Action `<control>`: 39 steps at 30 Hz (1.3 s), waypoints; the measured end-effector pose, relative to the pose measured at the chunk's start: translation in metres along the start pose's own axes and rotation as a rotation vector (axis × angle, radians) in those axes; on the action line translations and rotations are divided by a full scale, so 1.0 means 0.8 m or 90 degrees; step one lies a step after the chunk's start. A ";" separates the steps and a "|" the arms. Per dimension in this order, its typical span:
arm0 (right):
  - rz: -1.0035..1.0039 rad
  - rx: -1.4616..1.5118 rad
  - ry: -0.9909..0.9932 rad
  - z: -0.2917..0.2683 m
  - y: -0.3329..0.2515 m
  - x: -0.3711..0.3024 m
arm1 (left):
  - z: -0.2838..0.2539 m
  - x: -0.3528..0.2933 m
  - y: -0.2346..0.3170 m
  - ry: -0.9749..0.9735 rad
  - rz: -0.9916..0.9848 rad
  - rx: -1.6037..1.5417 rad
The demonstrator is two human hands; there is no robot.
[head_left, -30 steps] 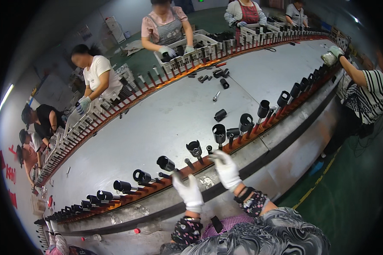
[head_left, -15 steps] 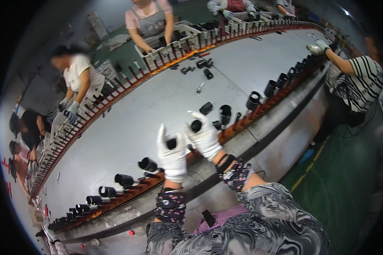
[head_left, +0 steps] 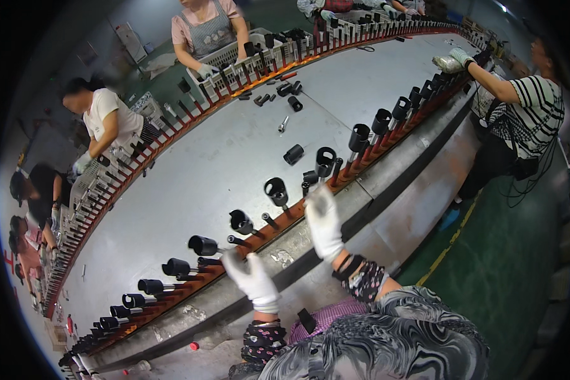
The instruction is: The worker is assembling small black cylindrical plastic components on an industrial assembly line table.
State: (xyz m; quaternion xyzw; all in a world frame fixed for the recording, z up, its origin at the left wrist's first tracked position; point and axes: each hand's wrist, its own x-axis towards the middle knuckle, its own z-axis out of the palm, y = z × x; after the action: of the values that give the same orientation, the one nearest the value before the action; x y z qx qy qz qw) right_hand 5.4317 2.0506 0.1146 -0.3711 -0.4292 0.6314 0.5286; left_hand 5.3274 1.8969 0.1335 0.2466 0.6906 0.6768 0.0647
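Note:
My left hand (head_left: 252, 278), in a white glove, is low over the near rail, thumb apart from blurred fingertips and nothing visible in it. Beyond its fingers, a black cup-shaped socket (head_left: 202, 246) leans on its metal stem. My right hand (head_left: 323, 225), also gloved and smeared by motion, is at the rail just below a small black cylinder (head_left: 310, 178); whether its fingers hold anything is hidden. Between and beyond my hands stand two notched black cups, one nearer the left (head_left: 240, 221) and one nearer the right (head_left: 275, 191). Small dark rods (head_left: 269, 220) stand between them.
The curved rail (head_left: 285, 224) carries more black cups to both sides. Loose black cylinders (head_left: 293, 154) and a silver fitting (head_left: 284, 124) lie on the grey table (head_left: 190, 171). Co-workers (head_left: 111, 120) work along the far rail; another person (head_left: 519, 95) stands at right.
My hands have moved down and apart, the left toward the near left and the right toward the rail. Cups that my hands covered now show on the rail. The whole view has shifted slightly.

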 end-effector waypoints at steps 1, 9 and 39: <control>-0.107 0.059 0.079 0.000 -0.013 0.025 | 0.010 -0.021 -0.004 -0.079 -0.028 -0.001; -0.269 -0.251 -0.009 -0.005 -0.077 0.158 | 0.207 0.071 0.100 -0.144 0.007 -0.087; -0.299 -0.166 -0.043 0.009 -0.020 0.224 | 0.265 0.126 0.059 -0.164 0.038 -0.080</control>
State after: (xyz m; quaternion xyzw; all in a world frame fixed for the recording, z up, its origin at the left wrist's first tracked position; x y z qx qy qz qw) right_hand 5.4006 2.2277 0.1292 -0.3050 -0.5983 0.4427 0.5941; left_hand 5.3412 2.1295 0.1881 0.3473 0.6255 0.6828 0.1482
